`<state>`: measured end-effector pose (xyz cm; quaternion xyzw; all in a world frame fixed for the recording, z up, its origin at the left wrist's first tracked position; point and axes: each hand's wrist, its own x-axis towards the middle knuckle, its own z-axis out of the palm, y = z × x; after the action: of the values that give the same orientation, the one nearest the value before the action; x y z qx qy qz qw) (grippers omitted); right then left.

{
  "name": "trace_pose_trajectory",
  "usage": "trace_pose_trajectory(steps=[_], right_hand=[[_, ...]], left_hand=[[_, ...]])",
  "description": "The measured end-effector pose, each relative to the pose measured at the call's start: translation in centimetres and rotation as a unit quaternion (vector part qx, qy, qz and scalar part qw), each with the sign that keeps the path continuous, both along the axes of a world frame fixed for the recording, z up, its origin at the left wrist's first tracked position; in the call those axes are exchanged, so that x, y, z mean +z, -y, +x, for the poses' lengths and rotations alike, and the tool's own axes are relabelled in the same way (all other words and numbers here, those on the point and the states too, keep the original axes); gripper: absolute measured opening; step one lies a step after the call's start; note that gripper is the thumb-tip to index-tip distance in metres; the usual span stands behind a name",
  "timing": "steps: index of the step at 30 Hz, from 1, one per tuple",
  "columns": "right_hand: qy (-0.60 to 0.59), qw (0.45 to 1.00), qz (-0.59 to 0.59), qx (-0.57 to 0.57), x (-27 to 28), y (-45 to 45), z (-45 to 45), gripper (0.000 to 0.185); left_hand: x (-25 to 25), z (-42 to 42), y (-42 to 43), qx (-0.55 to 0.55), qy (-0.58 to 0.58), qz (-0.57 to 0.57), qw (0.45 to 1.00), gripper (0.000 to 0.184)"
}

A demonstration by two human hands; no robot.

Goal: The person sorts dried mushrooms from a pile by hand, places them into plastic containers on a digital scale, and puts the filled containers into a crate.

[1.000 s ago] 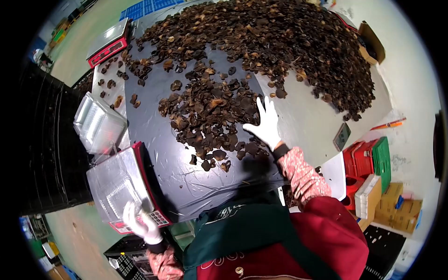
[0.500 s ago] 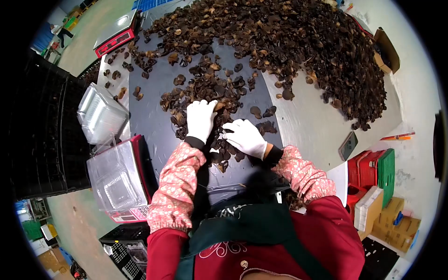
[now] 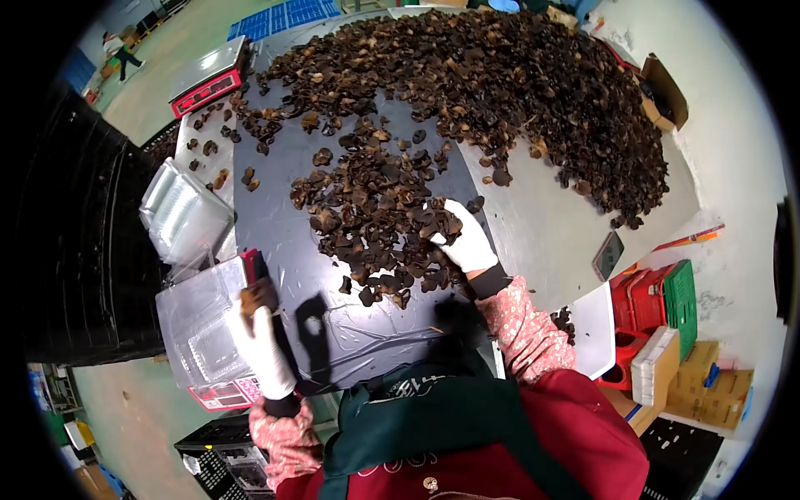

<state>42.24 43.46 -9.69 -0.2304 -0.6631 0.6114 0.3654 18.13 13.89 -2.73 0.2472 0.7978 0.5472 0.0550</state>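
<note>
My left hand [image 3: 262, 348], in a white glove, is closed around some brown wood ear mushrooms [image 3: 260, 293]. It hovers at the right side of a clear plastic clamshell box [image 3: 197, 310], which lies open on a pink-red scale [image 3: 218, 395]. My right hand [image 3: 467, 241], also gloved in white, curls its fingers around dark wood ear mushrooms at the right edge of a small heap [image 3: 371, 200]. That heap spreads over the dark grey sheet covering the middle of the table.
A large pile of wood ears [image 3: 533, 100] covers the table's far side. Stacked clear boxes [image 3: 185, 212] stand at the left, with a second scale [image 3: 210, 79] beyond. A phone [image 3: 608, 255] lies near the right edge. Black crates [image 3: 83, 242] rise at left; a distant person [image 3: 122, 55] walks.
My left hand has left the small heap and moved left to the clamshell box, carrying wood ears. My right hand has shifted slightly right and now grips some.
</note>
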Motion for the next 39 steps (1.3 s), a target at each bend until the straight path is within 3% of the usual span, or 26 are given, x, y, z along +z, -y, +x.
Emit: trace_pose_trajectory(steps=[1, 2, 3, 5, 6, 7, 8, 9, 10, 11, 12, 13, 14, 17, 19, 21, 22, 23, 25, 27, 29, 30, 33, 34, 37, 39], right_hand=[[-0.046, 0.994, -0.096, 0.009, -1.0, 0.8, -0.9, 0.047], [0.032, 0.999, 0.033, -0.009, 0.3, 2.4, -1.6, 0.050], [0.009, 0.998, -0.061, 0.013, 0.9, 3.4, -2.7, 0.059], [-0.074, 0.978, -0.169, 0.094, 2.3, 5.7, -5.2, 0.052], [-0.157, 0.929, -0.302, 0.149, 3.2, 7.0, -6.7, 0.045], [-0.118, 0.957, -0.212, 0.157, 3.9, 8.6, -8.1, 0.030], [-0.199, 0.863, -0.399, 0.239, 3.3, 9.4, -9.6, 0.026], [-0.264, 0.719, -0.564, 0.309, 3.4, 10.2, -11.5, 0.024], [-0.226, 0.723, -0.566, 0.325, 3.5, 11.4, -13.2, 0.029], [-0.217, 0.687, -0.586, 0.371, 6.3, 13.5, -14.8, 0.026], [-0.169, 0.766, -0.523, 0.334, 8.7, 15.9, -16.3, 0.028], [-0.162, 0.738, -0.545, 0.363, 8.2, 16.9, -18.4, 0.028], [-0.153, 0.709, -0.567, 0.391, 7.7, 17.8, -20.5, 0.030], [-0.022, 0.751, -0.501, 0.429, 10.8, 22.1, -25.3, 0.033], [0.066, 0.835, -0.370, 0.402, 11.5, 24.9, -27.2, 0.035], [0.064, 0.899, -0.139, 0.411, 8.8, 27.9, -30.5, 0.022], [0.150, 0.907, 0.150, 0.363, 8.4, 28.9, -31.2, 0.022], [0.238, 0.826, 0.421, 0.289, 8.0, 29.8, -31.4, 0.022], [0.169, 0.826, 0.494, 0.211, 7.0, 31.0, -29.8, 0.033], [0.133, 0.837, 0.497, 0.187, 7.1, 30.6, -28.2, 0.044], [0.044, 0.872, 0.442, 0.207, 7.8, 28.7, -26.1, 0.055], [0.043, 0.876, 0.449, 0.170, 8.0, 27.2, -24.2, 0.055], [0.184, 0.897, 0.394, 0.076, 8.4, 20.7, -15.5, 0.059], [0.230, 0.874, 0.426, -0.048, 4.6, 18.6, -12.0, 0.067], [0.443, 0.799, 0.354, -0.201, 1.9, 12.9, -0.1, 0.100], [0.517, 0.751, 0.329, -0.246, -0.4, 11.7, 4.2, 0.106]], left_hand=[[1.7, -0.6, 1.7, 0.025, 0.014, 0.025, 0.999, 0.030], [2.3, -1.5, 3.5, 0.033, -0.003, 0.055, 0.998, 0.030], [2.8, -2.7, 5.4, 0.043, -0.023, 0.084, 0.995, 0.029], [3.7, -5.1, 9.2, 0.065, -0.042, 0.005, 0.997, 0.029], [3.4, -6.0, 10.5, 0.060, -0.059, -0.005, 0.996, 0.030], [3.2, -7.0, 11.7, 0.056, -0.077, -0.015, 0.995, 0.030], [3.9, -6.9, 12.5, 0.024, -0.076, -0.025, 0.997, 0.031], [4.0, -7.0, 12.8, 0.030, -0.108, -0.044, 0.993, 0.031], [3.6, -8.1, 13.8, -0.004, -0.138, -0.112, 0.984, 0.034], [3.0, -9.0, 15.2, -0.038, -0.161, -0.184, 0.969, 0.037], [2.3, -9.1, 15.6, -0.025, -0.260, -0.221, 0.939, 0.039], [1.5, -9.0, 15.7, -0.013, -0.356, -0.259, 0.898, 0.041], [1.1, -9.1, 15.5, -0.011, -0.366, -0.266, 0.891, 0.038], [-0.7, -9.3, 16.3, -0.024, -0.338, -0.263, 0.903, 0.035], [-0.9, -9.5, 16.5, -0.038, -0.301, -0.227, 0.925, 0.038], [-1.7, -9.3, 16.3, 0.016, -0.191, -0.098, 0.977, 0.043], [-1.6, -9.0, 16.2, 0.018, -0.178, -0.088, 0.980, 0.049], [-1.3, -8.8, 16.2, 0.020, -0.165, -0.080, 0.983, 0.054], [-2.1, -9.0, 16.1, 0.034, -0.215, -0.117, 0.969, 0.060], [-2.2, -9.3, 16.2, 0.024, -0.267, -0.168, 0.949, 0.062], [-3.5, -10.4, 17.3, 0.002, -0.348, -0.301, 0.888, 0.057], [-2.4, -9.9, 16.7, -0.007, -0.352, -0.274, 0.895, 0.054], [-1.2, -8.4, 15.2, 0.093, -0.411, -0.182, 0.889, 0.038], [-0.9, -7.1, 14.3, 0.114, -0.396, -0.162, 0.897, 0.034], [0.0, -2.0, 9.6, -0.014, -0.294, -0.013, 0.956, 0.033], [-1.0, 1.7, 5.3, -0.141, -0.222, 0.002, 0.965, 0.034]])
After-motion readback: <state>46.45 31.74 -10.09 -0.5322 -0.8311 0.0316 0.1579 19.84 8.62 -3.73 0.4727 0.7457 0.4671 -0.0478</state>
